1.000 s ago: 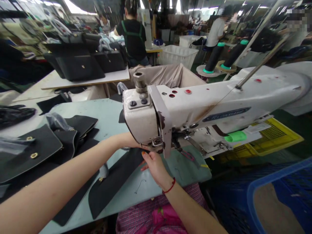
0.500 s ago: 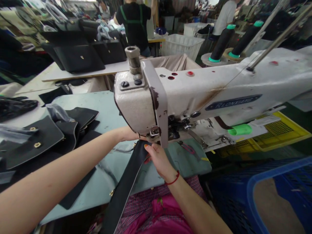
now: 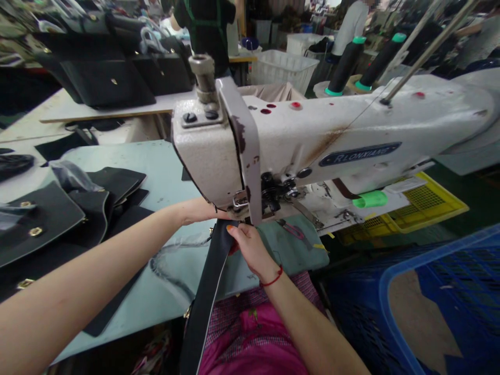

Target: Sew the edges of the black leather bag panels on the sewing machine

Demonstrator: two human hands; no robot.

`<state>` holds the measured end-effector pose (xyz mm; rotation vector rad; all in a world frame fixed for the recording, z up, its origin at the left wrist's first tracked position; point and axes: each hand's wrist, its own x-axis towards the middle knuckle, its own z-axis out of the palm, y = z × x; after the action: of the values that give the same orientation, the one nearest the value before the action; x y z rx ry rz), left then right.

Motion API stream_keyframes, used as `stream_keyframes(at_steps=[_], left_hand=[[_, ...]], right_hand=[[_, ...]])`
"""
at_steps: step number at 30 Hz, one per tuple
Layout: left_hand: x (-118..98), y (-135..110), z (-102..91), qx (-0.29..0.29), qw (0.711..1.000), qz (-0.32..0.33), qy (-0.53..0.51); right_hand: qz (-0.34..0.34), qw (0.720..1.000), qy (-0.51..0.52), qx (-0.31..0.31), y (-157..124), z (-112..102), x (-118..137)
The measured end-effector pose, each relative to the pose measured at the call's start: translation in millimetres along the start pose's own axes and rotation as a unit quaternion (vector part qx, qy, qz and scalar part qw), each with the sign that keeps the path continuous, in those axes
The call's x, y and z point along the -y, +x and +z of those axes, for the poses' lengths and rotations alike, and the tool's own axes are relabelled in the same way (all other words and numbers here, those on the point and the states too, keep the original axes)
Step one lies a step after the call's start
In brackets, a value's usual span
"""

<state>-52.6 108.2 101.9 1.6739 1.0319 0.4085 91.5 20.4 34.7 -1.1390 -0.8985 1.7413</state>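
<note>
A long black leather piece [image 3: 211, 281] with a pale cut edge runs from under the sewing machine's head [image 3: 213, 151] down toward my lap. My right hand [image 3: 250, 247] is closed on its right edge, thumb on top, just in front of the presser area. Behind the machine's head, my left hand [image 3: 197, 209] reaches in from the left. Its visible finger lies stretched out by the far end of the leather, while the other fingers are hidden. Gold-coloured hardware and a clear plastic-wrapped strap [image 3: 167, 260] lie left of the leather piece.
Black bag parts [image 3: 42, 219] with gold fittings are piled on the left of the pale green tabletop [image 3: 156, 156]. Pink-handled snips [image 3: 292, 229] lie under the machine arm. A blue crate [image 3: 386, 291] stands at right, a yellow crate [image 3: 433, 203] behind. Finished-looking black bags [image 3: 105, 78] stand farther back.
The whole view has shifted, so the machine appears a little farther left and higher. Both hands stay at the leather by the machine's head, with their hold looking the same.
</note>
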Motion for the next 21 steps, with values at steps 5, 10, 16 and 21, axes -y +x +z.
stream_keyframes(at_steps=[5, 10, 16, 21], left_hand=[[10.4, 0.4, 0.8, 0.034, 0.998, -0.007, -0.059], [14.6, -0.2, 3.0, 0.029, 0.998, -0.026, -0.058], [15.4, -0.7, 5.4, 0.049, 0.995, -0.035, -0.079], [22.0, -0.4, 6.2, 0.037, 0.995, -0.039, -0.085]], right_hand=[[-0.007, 1.000, -0.021, -0.011, -2.0, 1.3, -0.5], [-0.034, 0.995, -0.086, -0.040, -5.7, 6.4, -3.6], [-0.073, 0.988, -0.125, -0.057, -1.5, 5.3, -13.9], [-0.076, 0.985, -0.142, -0.067, 0.6, 3.3, -16.8]])
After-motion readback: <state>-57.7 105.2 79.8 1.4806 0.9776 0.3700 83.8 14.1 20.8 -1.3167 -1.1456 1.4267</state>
